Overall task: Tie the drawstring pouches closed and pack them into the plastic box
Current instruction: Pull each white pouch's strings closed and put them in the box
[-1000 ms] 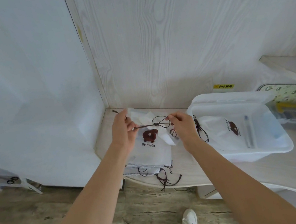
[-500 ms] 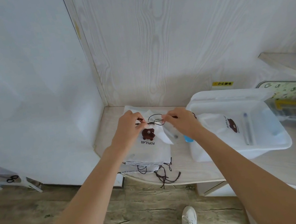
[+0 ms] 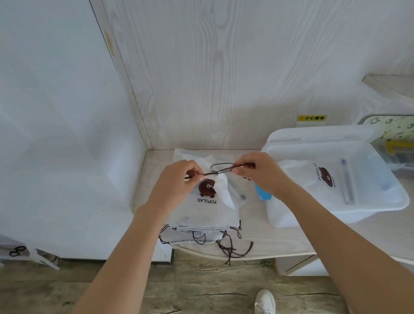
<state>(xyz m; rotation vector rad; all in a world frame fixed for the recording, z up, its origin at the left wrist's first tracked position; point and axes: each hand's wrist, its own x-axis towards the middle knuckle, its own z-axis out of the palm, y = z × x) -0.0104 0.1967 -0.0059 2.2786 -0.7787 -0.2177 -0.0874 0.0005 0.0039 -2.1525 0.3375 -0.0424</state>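
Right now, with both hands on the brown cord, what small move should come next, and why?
Probably pull the two hands apart: the left hand and right hand each pinch the cord, and a loose loop still shows between them above the pouch.

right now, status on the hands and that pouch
Left hand and right hand pinch the cord, knot half made. Pouch on the stack. Box open, path clear.

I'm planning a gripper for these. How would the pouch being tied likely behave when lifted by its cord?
The pouch looks like thin cloth that folds and creases, so it would probably sag and hang limp. It seems light for its size. The dark cord, pinched between left hand and right hand, looks thin and could slip through a loose grip.
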